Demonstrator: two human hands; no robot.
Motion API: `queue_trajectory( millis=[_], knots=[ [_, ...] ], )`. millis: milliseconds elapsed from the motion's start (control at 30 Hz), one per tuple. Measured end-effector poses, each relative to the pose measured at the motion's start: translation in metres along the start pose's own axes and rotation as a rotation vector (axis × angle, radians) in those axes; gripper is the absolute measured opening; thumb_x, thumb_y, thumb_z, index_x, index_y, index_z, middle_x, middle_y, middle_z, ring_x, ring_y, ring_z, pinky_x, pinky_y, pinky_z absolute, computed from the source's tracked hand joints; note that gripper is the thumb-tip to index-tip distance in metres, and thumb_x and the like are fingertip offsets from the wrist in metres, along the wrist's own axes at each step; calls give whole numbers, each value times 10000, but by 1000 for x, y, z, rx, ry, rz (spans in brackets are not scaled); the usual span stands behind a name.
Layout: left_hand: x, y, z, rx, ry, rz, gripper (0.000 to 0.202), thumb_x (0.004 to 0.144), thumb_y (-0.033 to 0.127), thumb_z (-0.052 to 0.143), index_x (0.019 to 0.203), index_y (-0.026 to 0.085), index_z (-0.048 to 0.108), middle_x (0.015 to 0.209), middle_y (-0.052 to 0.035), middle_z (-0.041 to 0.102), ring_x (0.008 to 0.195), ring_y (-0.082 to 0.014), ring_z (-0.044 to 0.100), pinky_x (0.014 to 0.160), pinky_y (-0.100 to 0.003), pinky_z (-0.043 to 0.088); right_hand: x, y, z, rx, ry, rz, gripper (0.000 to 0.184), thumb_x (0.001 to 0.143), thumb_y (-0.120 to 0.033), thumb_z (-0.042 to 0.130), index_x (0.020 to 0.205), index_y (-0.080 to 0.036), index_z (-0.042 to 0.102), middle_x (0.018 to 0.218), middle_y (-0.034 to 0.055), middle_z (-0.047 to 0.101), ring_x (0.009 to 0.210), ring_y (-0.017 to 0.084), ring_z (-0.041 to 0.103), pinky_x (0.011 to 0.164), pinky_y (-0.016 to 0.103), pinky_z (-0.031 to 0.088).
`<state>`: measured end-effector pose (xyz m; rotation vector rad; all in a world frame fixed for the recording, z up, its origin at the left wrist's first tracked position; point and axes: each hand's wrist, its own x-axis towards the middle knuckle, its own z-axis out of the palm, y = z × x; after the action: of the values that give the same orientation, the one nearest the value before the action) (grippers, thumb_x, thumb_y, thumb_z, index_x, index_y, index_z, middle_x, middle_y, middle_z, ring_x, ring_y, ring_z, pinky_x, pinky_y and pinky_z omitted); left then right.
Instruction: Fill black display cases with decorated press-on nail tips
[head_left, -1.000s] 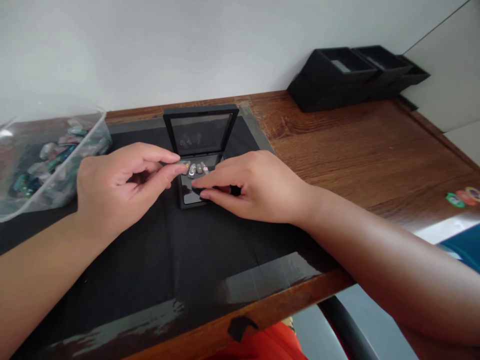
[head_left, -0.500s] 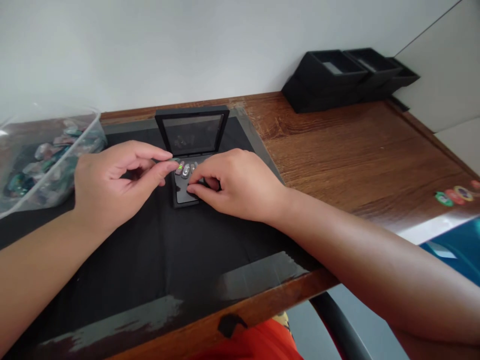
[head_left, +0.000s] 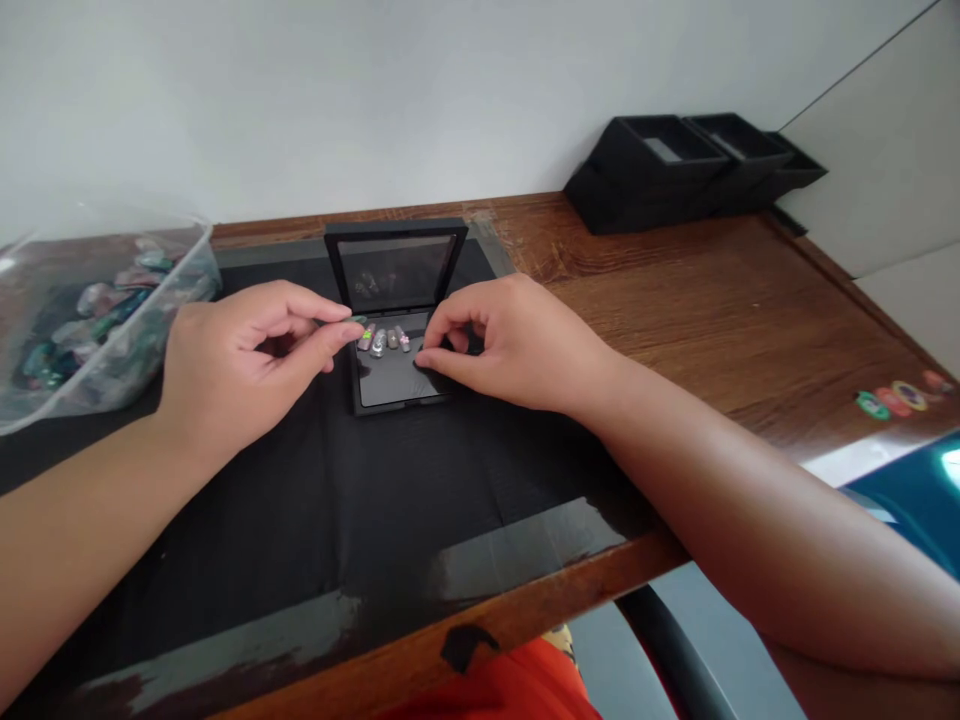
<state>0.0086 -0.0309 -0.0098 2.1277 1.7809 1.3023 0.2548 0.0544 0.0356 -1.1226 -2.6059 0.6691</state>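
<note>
A small black display case (head_left: 397,385) stands open on a black cloth (head_left: 300,500), its clear-windowed lid (head_left: 395,268) upright. Several small decorated nail tips (head_left: 384,340) lie in a row at the back of its base. My left hand (head_left: 247,365) sits at the case's left edge, thumb and forefinger pinched on a small greenish nail tip (head_left: 358,322). My right hand (head_left: 517,345) rests on the case's right side, fingers curled with the tips touching the base; whether it holds anything is hidden.
A clear plastic tub (head_left: 97,315) of coloured pieces stands at the left. Stacked black trays (head_left: 690,165) sit at the back right by the wall. Round stickers (head_left: 896,395) lie at the right edge of the wooden table (head_left: 712,320). Tape strips (head_left: 525,550) hold the cloth down.
My right hand has slid from the front middle of the case base to its right side, uncovering the base. My left hand keeps its pinch at the left end of the row.
</note>
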Motion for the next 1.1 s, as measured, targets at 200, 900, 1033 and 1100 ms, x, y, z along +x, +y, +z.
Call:
queue_trajectory(
  millis=[200, 900, 1033, 1100],
  knots=[
    [0, -1, 0, -6, -41, 30, 184, 1039, 535, 730, 995, 375, 810, 769, 142, 822, 664, -118, 778, 598, -316, 556, 2, 8, 1, 35, 33, -68, 81, 923, -238, 830, 872, -176, 840, 894, 10, 776, 813, 137, 646, 768, 289, 413],
    [0, -1, -3, 24, -75, 7, 226, 1053, 568, 680, 989, 382, 790, 700, 112, 764, 589, -118, 680, 592, -332, 511, 1, 8, -1, 159, 61, -92, 79, 906, -154, 822, 839, -193, 839, 823, -13, 795, 710, 114, 629, 765, 308, 444],
    [-1, -3, -3, 9, -96, 35, 199, 1058, 549, 687, 1006, 390, 793, 755, 132, 803, 631, -113, 729, 596, -320, 523, 0, 5, -8, 14, 9, -94, 106, 922, -149, 815, 854, -216, 861, 879, -6, 832, 716, 129, 644, 770, 325, 443],
    [-1, -3, -3, 2, -97, 40, 185, 1052, 545, 697, 1015, 396, 800, 772, 137, 813, 637, -116, 739, 598, -319, 527, -1, 4, -13, -32, -26, -79, 91, 923, -171, 828, 870, -230, 872, 911, -1, 846, 744, 144, 673, 774, 331, 446]
  ],
)
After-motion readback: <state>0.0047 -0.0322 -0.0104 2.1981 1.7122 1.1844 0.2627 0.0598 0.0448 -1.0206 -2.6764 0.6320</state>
